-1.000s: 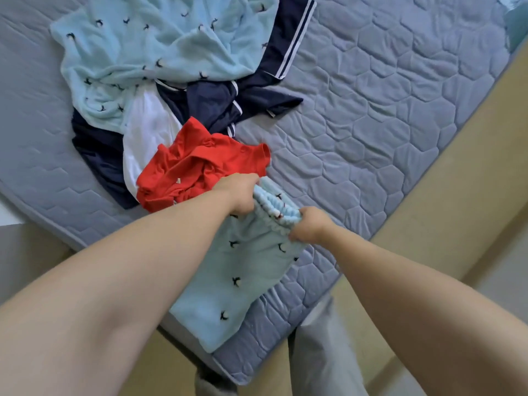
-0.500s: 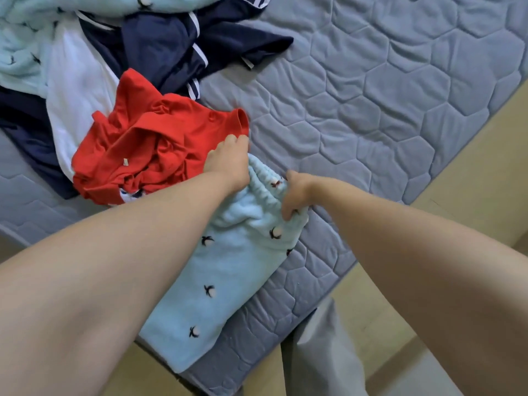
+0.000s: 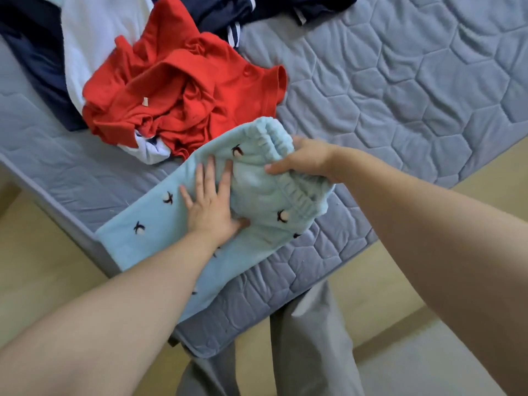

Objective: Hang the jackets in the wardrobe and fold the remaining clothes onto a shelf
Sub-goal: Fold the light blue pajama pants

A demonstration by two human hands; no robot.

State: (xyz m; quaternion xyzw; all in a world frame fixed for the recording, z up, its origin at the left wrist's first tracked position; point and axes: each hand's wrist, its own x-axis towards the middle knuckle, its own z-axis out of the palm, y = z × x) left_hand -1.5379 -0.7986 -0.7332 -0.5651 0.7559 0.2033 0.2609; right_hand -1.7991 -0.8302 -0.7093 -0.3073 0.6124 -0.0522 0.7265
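On the near corner of a grey quilted mattress [image 3: 400, 81], light-blue trousers [image 3: 148, 244] lay, the left hand [image 3: 210, 208] pressing them with spread fingers [image 3: 210, 172], the right hand [image 3: 305, 160] gripping their waistband [image 3: 274, 132], with a crumpled red shirt [image 3: 194, 90] and navy-and-white clothes [image 3: 94, 32] beyond.

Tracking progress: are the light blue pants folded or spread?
Partly folded: right hand holds the waistband doubled over; left hand presses the light blue pants flat.

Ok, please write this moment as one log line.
step: folding light blue trousers | left hand: flat on the cloth | right hand: grips waistband | place: mattress corner | red garment: unfolded
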